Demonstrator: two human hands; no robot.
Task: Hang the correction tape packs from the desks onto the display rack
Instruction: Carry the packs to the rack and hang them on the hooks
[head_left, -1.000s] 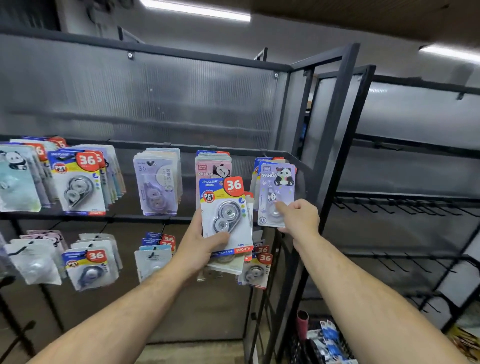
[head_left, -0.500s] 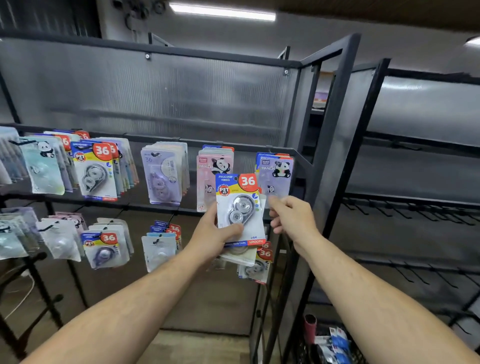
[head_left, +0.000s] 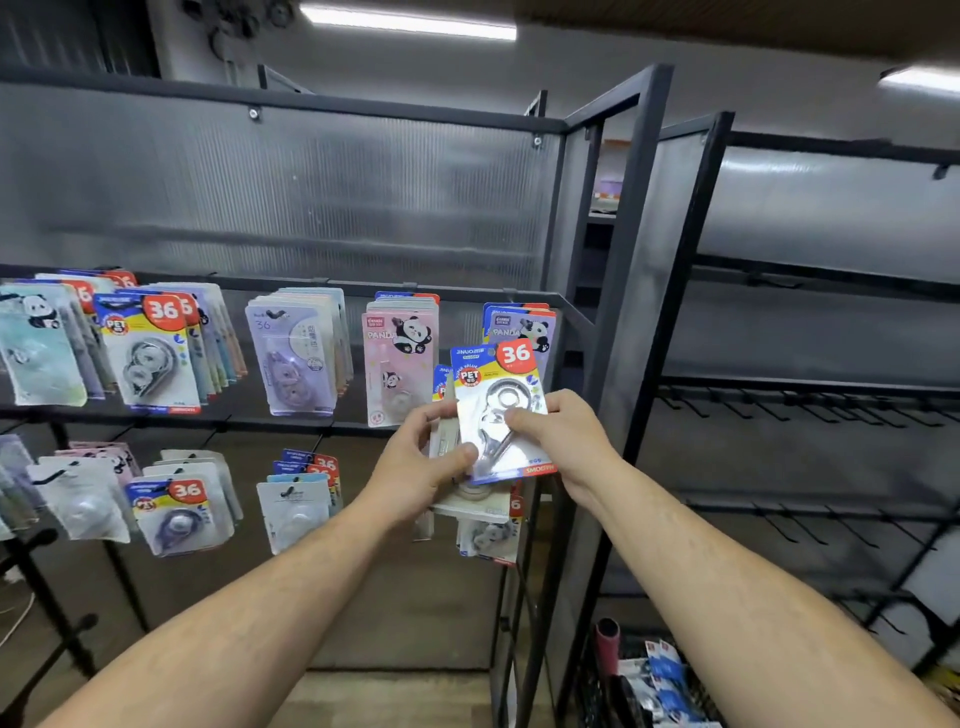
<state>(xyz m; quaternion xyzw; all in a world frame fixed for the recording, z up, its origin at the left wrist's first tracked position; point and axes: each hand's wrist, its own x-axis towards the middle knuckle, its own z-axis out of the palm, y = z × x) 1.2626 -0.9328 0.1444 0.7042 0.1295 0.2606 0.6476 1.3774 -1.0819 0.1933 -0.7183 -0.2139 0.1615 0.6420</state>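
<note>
Separation is the step in hand: left hand grips a small stack of correction tape packs before the display rack, right hand pinches the front pack, whose hang hole next needs aligning with a peg.

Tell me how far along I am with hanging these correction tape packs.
Done: two rows of hung packs hang on the display rack. In hand: the left hand grips a small stack, and the right hand pinches its front 36 pack, not yet on a hook. Left: hanging those held packs; the neighbouring rack's hooks are bare.
</note>
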